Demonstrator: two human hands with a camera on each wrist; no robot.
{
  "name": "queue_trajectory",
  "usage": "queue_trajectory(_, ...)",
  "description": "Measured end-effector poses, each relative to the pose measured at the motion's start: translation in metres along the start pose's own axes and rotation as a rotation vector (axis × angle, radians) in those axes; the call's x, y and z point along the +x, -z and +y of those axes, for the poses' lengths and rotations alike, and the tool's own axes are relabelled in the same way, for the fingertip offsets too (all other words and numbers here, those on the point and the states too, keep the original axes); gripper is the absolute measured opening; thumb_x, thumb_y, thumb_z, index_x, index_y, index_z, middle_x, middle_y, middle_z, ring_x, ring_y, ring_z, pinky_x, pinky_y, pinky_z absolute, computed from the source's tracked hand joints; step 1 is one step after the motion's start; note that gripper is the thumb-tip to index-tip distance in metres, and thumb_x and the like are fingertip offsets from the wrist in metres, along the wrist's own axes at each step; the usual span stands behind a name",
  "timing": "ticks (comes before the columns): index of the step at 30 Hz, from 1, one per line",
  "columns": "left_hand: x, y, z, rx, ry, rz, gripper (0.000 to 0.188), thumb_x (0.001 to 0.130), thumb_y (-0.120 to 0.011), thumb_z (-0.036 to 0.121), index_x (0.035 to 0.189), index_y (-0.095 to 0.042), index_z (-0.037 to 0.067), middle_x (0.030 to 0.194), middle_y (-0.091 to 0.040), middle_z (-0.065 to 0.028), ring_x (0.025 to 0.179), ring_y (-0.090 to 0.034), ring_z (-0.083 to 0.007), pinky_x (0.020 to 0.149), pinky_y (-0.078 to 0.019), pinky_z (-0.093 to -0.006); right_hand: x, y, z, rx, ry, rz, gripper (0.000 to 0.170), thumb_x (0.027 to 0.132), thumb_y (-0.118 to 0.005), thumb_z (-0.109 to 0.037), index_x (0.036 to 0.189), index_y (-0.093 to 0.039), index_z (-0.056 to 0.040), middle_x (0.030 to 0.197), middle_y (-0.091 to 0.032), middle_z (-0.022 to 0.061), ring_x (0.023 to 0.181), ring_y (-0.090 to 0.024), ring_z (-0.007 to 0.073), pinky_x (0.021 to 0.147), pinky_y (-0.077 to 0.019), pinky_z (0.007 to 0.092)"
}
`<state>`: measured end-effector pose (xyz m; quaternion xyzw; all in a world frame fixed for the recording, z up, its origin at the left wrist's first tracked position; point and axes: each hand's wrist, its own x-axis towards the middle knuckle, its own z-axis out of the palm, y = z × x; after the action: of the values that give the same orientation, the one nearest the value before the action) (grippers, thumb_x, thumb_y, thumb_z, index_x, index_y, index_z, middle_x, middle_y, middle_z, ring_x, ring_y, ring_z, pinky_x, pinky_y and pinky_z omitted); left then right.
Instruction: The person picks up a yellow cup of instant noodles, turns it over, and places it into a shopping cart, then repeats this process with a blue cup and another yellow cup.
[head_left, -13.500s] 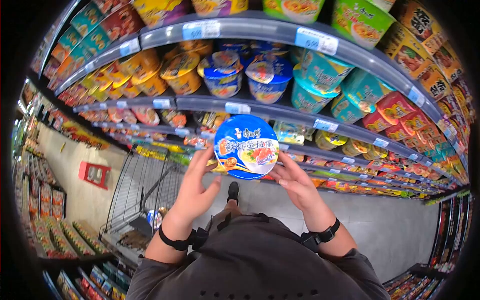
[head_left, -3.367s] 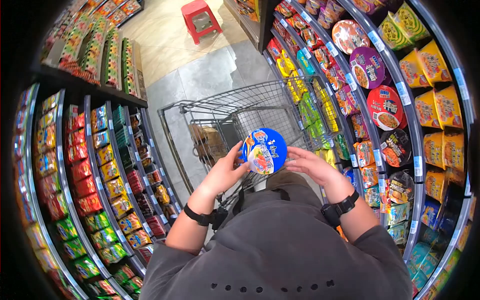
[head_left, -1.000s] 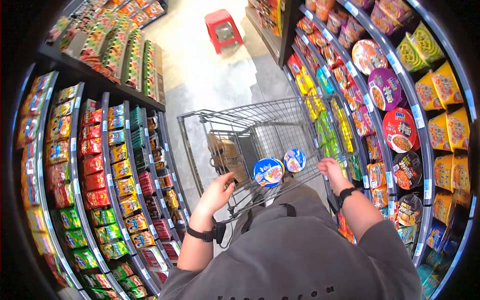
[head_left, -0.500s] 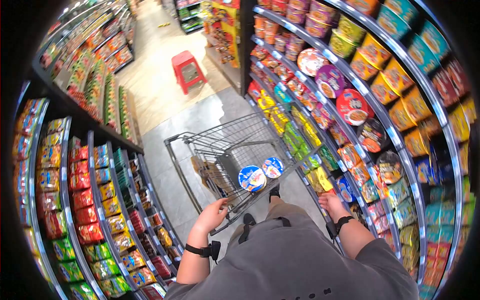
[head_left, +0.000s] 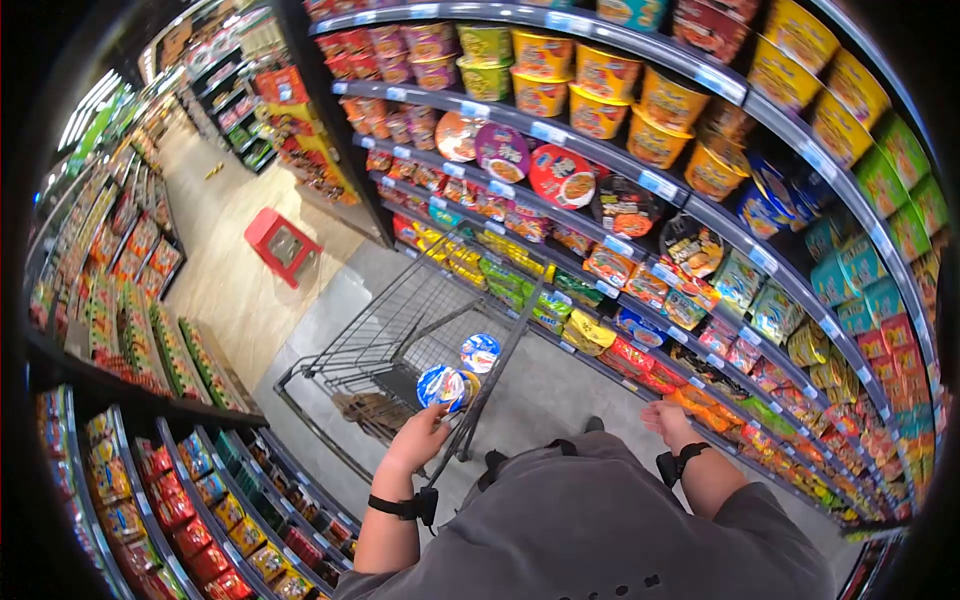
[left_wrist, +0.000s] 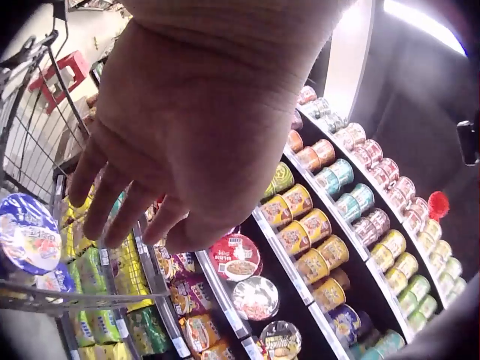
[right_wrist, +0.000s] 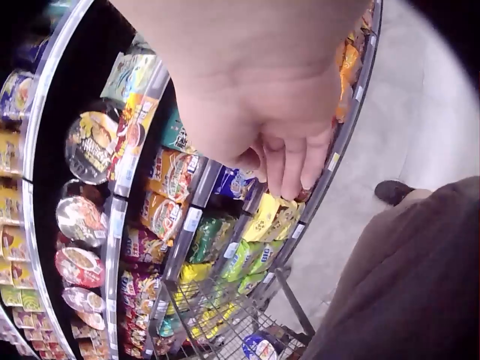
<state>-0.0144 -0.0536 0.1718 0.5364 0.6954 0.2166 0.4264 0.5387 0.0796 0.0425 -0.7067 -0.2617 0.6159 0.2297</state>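
Observation:
Two blue noodle bowls, a nearer one [head_left: 440, 388] and a farther one [head_left: 480, 352], sit close together in the wire shopping cart [head_left: 380, 335]. My left hand [head_left: 418, 440] is held near the cart's handle end, its fingers relaxed and holding nothing; in the head view its fingertips overlap the nearer bowl's edge. In the left wrist view that left hand [left_wrist: 180, 142] hangs with loose fingers, both bowls off to its side. My right hand [head_left: 668, 422] hangs in front of the lower shelves, fingers loosely bent and with nothing in them, as the right wrist view also shows.
Shelves of noodle bowls [head_left: 600, 105] and packets curve across the front and right. A red stool [head_left: 283, 246] stands on the pale floor beyond the cart. Another packet shelf [head_left: 190, 510] is at lower left. A brown item [head_left: 372, 412] lies in the cart.
Earlier both hands held a blue noodle bowl, first before the shelf, then above the cart. It now sits in the cart beside another, both hands released, and the view has turned toward the right-hand shelves.

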Motion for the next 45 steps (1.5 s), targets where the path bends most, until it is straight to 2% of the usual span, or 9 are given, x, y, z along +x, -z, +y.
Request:
queue_trajectory(2, 0.016, -0.009, 0.007, 0.024, 0.006, -0.044, 0.047, 0.098, -0.062, 0.021, 0.141, -0.057, 0.001, 0.130, -0.068, -0.0224, 0.118, -0.067, -0.0373, 0.100, -0.0528, -0.0428, -0.001, 0.017, 0.008, 0.043, 0.014, 0.011, 0.027, 0.102, -0.047, -0.014, 0.125, -0.058, -0.0041, 0.120, -0.069, 0.0159, 0.108, -0.069, 0.0271, 0.089, -0.0576, 0.0419)
queue_trajectory(5, 0.038, -0.027, 0.032, 0.060, -0.118, -0.049, 0.046, 0.098, -0.063, 0.022, 0.139, -0.058, 0.002, 0.123, -0.070, -0.0239, 0.112, -0.069, -0.0368, 0.095, -0.0545, -0.0424, -0.003, 0.042, 0.016, 0.155, 0.026, 0.009, 0.027, 0.102, -0.046, -0.013, 0.124, -0.058, -0.0046, 0.120, -0.070, 0.0158, 0.107, -0.070, 0.0270, 0.089, -0.0576, 0.0420)
queue_trajectory(13, 0.099, -0.107, 0.147, 0.148, -0.232, -0.182, 0.042, 0.099, -0.061, 0.018, 0.136, -0.059, 0.001, 0.115, -0.073, -0.0223, 0.107, -0.071, -0.0363, 0.092, -0.0547, -0.0419, -0.004, 0.136, 0.031, 0.370, 0.031, 0.063, 0.027, 0.100, -0.047, -0.011, 0.123, -0.060, -0.0044, 0.114, -0.071, 0.0141, 0.102, -0.070, 0.0266, 0.090, -0.0568, 0.0422)
queue_trajectory(17, 0.133, -0.152, 0.200, 0.238, -0.286, -0.275, 0.045, 0.098, -0.061, 0.018, 0.140, -0.057, 0.002, 0.131, -0.067, -0.0237, 0.119, -0.066, -0.0380, 0.099, -0.0532, -0.0434, -0.017, 0.186, 0.034, 0.445, 0.065, 0.081, 0.027, 0.098, -0.050, -0.012, 0.122, -0.062, -0.0056, 0.112, -0.072, 0.0130, 0.101, -0.071, 0.0248, 0.088, -0.0566, 0.0391)
queue_trajectory(23, 0.164, -0.218, 0.273, 0.328, -0.388, -0.329, 0.048, 0.098, -0.061, 0.020, 0.142, -0.055, 0.003, 0.134, -0.065, -0.0240, 0.119, -0.065, -0.0396, 0.101, -0.0520, -0.0449, -0.052, 0.237, 0.002, 0.484, 0.168, -0.012, 0.023, 0.100, -0.051, -0.010, 0.118, -0.065, -0.0061, 0.110, -0.073, 0.0125, 0.101, -0.071, 0.0244, 0.088, -0.0567, 0.0385)
queue_trajectory(28, 0.177, -0.264, 0.312, 0.365, -0.481, -0.364, 0.048, 0.098, -0.060, 0.021, 0.142, -0.056, 0.002, 0.133, -0.065, -0.0247, 0.119, -0.064, -0.0412, 0.101, -0.0515, -0.0453, -0.069, 0.276, -0.020, 0.428, 0.254, 0.021, 0.022, 0.100, -0.050, -0.008, 0.115, -0.066, -0.0055, 0.111, -0.073, 0.0120, 0.102, -0.072, 0.0231, 0.086, -0.0559, 0.0369)
queue_trajectory(32, 0.181, -0.277, 0.331, 0.378, -0.512, -0.380, 0.049, 0.098, -0.060, 0.022, 0.143, -0.055, 0.003, 0.133, -0.065, -0.0251, 0.119, -0.063, -0.0422, 0.101, -0.0509, -0.0457, -0.067, 0.299, -0.023, 0.377, 0.341, -0.022, 0.023, 0.101, -0.050, -0.009, 0.117, -0.066, -0.0050, 0.114, -0.073, 0.0123, 0.102, -0.072, 0.0225, 0.086, -0.0549, 0.0353)
queue_trajectory(37, 0.189, -0.269, 0.351, 0.411, -0.525, -0.383, 0.049, 0.098, -0.060, 0.021, 0.143, -0.055, 0.002, 0.133, -0.065, -0.0252, 0.122, -0.062, -0.0418, 0.103, -0.0498, -0.0453, -0.069, 0.299, -0.048, 0.383, 0.342, -0.051, 0.025, 0.101, -0.050, -0.009, 0.120, -0.066, -0.0046, 0.116, -0.072, 0.0123, 0.103, -0.072, 0.0226, 0.087, -0.0547, 0.0352)
queue_trajectory(45, 0.208, -0.234, 0.417, 0.357, -0.626, -0.226, 0.048, 0.095, -0.063, 0.013, 0.141, -0.056, 0.002, 0.138, -0.061, -0.0239, 0.128, -0.056, -0.0425, 0.109, -0.0457, -0.0463, -0.055, 0.273, -0.113, 0.349, 0.394, -0.117, 0.027, 0.101, -0.050, -0.009, 0.124, -0.064, -0.0041, 0.118, -0.072, 0.0121, 0.106, -0.070, 0.0228, 0.090, -0.0540, 0.0354)
